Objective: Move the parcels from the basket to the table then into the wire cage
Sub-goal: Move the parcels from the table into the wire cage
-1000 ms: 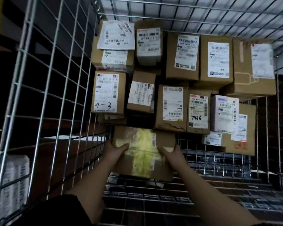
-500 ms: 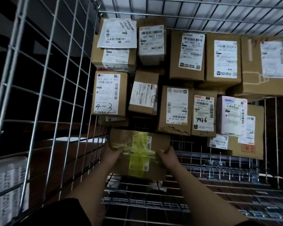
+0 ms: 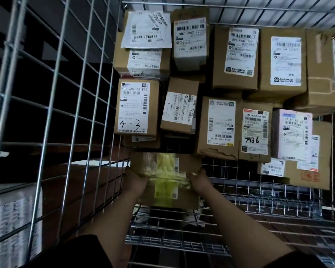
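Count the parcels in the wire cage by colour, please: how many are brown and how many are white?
Stacked brown cardboard parcels: 11 that can be told apart, some partly hidden
White parcel: 1
Brown parcel with yellow tape, held by left hand and right hand: 1
Total: 13

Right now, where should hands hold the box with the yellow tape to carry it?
By its two short ends, one hand from each side, as here: the left hand and right hand clasp opposite ends of the box. It looks wider than one hand can span, and the near end faces are bare, so a two-handed hold probably keeps it level.
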A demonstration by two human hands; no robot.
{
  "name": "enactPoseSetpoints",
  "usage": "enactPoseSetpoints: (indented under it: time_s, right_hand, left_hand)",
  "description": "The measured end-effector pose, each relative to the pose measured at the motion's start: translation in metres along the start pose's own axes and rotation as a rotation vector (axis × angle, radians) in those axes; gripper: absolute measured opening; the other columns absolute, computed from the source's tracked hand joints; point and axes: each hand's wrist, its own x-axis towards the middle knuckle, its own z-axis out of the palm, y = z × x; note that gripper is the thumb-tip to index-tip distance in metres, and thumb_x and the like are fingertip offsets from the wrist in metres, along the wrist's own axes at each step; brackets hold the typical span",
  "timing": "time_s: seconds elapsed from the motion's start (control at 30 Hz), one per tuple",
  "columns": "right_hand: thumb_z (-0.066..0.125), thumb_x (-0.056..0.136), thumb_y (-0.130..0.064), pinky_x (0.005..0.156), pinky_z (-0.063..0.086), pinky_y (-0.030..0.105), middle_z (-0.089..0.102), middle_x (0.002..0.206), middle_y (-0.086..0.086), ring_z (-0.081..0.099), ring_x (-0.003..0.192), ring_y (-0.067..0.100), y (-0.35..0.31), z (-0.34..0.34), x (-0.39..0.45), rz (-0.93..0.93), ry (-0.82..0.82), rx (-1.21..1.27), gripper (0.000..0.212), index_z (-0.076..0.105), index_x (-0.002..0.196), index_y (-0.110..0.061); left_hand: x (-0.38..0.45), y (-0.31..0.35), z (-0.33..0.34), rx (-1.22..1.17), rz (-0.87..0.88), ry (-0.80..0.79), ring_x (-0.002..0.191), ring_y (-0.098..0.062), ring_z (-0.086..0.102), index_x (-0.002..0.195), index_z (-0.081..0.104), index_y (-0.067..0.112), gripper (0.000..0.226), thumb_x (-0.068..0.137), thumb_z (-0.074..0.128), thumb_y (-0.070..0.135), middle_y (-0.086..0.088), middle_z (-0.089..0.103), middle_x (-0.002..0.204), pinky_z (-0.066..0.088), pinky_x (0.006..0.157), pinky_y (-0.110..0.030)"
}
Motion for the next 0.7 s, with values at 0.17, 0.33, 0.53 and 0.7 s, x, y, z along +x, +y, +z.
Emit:
enactPoseSetpoints:
  time_s: [0.17, 0.33, 0.53, 0.7]
  right_hand:
    - [0.048, 0.100, -0.033, 0.089, 0.042, 0.034, 0.043, 0.143, 0.019, 0.047, 0.126, 0.037, -0.006, -0.003, -0.010, 0.071, -0.004, -0.085, 0.061, 0.021, 0.143, 0.001]
    - [0.045, 0.098, -0.039, 0.082, 0.046, 0.036, 0.049, 0.135, 0.017, 0.053, 0.116, 0.033, -0.019, -0.020, -0.050, 0.104, -0.024, -0.322, 0.058, 0.032, 0.140, -0.002]
    - [0.042, 0.100, -0.034, 0.073, 0.048, 0.036, 0.058, 0.111, 0.007, 0.059, 0.094, 0.025, -0.067, -0.065, -0.139, -0.097, 0.188, -0.584, 0.034, 0.047, 0.124, -0.010]
    - [0.046, 0.096, -0.035, 0.067, 0.047, 0.032, 0.064, 0.103, 0.005, 0.061, 0.092, 0.025, -0.141, -0.111, -0.247, -0.371, 0.412, -0.524, 0.026, 0.055, 0.110, -0.015]
  left_hand:
    - [-0.007, 0.008, -0.007, 0.171, 0.007, -0.049, 0.129, -0.035, 0.046, 0.147, 0.022, -0.004, 0.088, 0.082, 0.071, 0.030, -0.022, 0.041, 0.144, 0.044, 0.100, -0.036]
    - [-0.041, 0.029, -0.031, 0.294, 0.054, -0.073, 0.117, -0.032, 0.056, 0.136, 0.043, 0.003, 0.062, 0.083, 0.068, 0.022, -0.017, 0.053, 0.134, 0.050, 0.090, -0.032]
    - [-0.133, 0.091, -0.077, 0.552, 0.283, -0.077, 0.117, -0.029, 0.055, 0.133, 0.043, 0.006, 0.044, 0.096, 0.049, 0.029, -0.013, 0.053, 0.132, 0.045, 0.087, -0.030]
    - [-0.242, 0.152, -0.151, 0.744, 0.619, 0.210, 0.101, -0.027, 0.061, 0.118, 0.052, 0.014, 0.031, 0.096, 0.044, 0.033, -0.007, 0.060, 0.114, 0.044, 0.073, -0.031]
